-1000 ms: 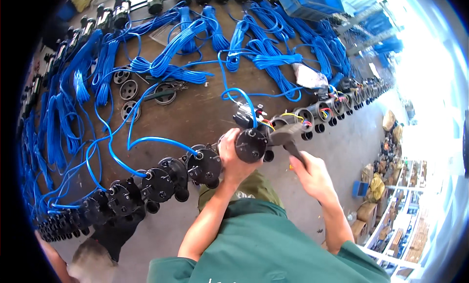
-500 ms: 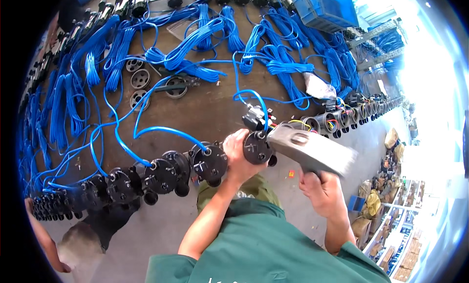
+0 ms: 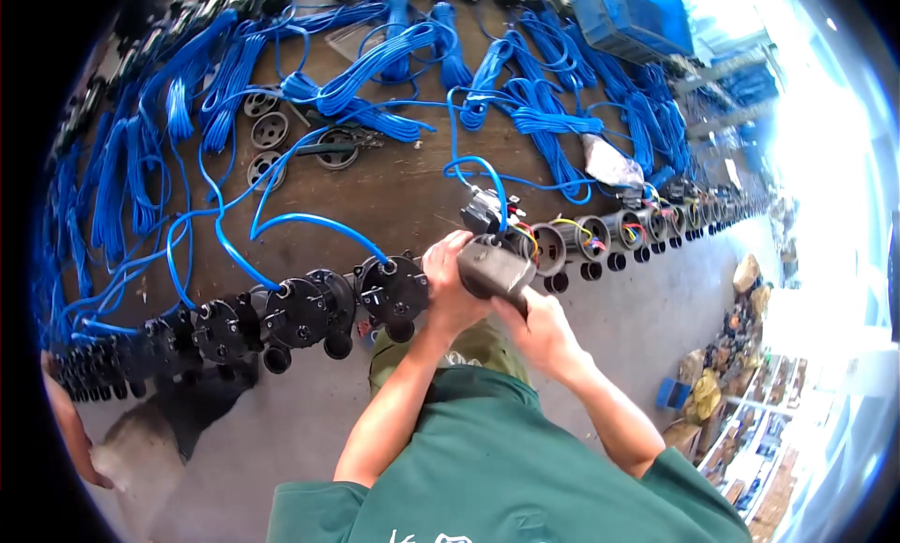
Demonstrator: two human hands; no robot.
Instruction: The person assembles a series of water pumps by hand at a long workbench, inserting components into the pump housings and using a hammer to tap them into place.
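Observation:
My right hand [image 3: 546, 335] is closed round the handle of a mallet with a blocky grey head [image 3: 497, 269]. That head lies over the round black end cap in front of me and hides most of it. My left hand [image 3: 453, 282] is wrapped round the side of the same cylindrical pump housing, close to the mallet head. A blue cable [image 3: 504, 201] loops up from behind the mallet head. Just beyond it sits a small black-and-silver connector part [image 3: 483, 208]. To the left stands another capped pump housing [image 3: 392, 290] with its own blue cable.
Capped housings [image 3: 300, 313] line the bench edge leftward; open housings with coloured wires [image 3: 586, 236] run rightward. Coiled blue cables [image 3: 375, 70] and grey metal rings [image 3: 270, 131] lie on the brown bench [image 3: 366, 192]. A blue crate [image 3: 633, 20] stands far right. Another person's arm [image 3: 70, 421] shows at left.
My right hand has brought the mallet left and inward, from beside the cap to over it. The left hand keeps its hold. The whole view has shifted slightly.

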